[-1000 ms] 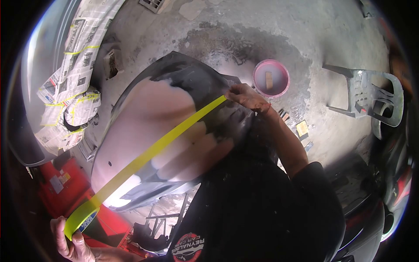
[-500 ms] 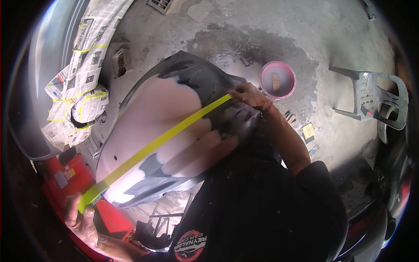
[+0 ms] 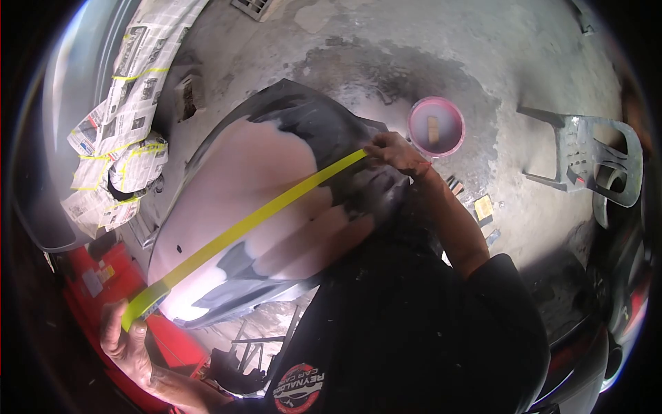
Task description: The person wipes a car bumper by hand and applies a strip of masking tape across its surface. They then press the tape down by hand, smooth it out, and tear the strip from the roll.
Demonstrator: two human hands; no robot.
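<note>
A strip of yellow masking tape [image 3: 258,215] is stretched diagonally across a dark car body panel [image 3: 234,162] with large pale pinkish patches. At the lower left, my left hand [image 3: 127,345] curls its fingers and thumb around the tape roll, next to the panel's near-left end. My right hand [image 3: 394,152] pinches the strip's other end near the panel's right edge. Between the two hands the tape runs taut and straight, overlapping the panel in this view. A small dark hole shows in the panel left of the strip.
Newspaper-wrapped parts [image 3: 131,117] stand at the upper left. A red case [image 3: 165,338] lies under my left arm. Beyond my right hand are a pink tub [image 3: 437,127] of cloudy liquid with a block in it, and a grey plastic chair [image 3: 586,155].
The whole view has shifted slightly. Both hands keep their hold, and the tape stays stretched across the panel.
</note>
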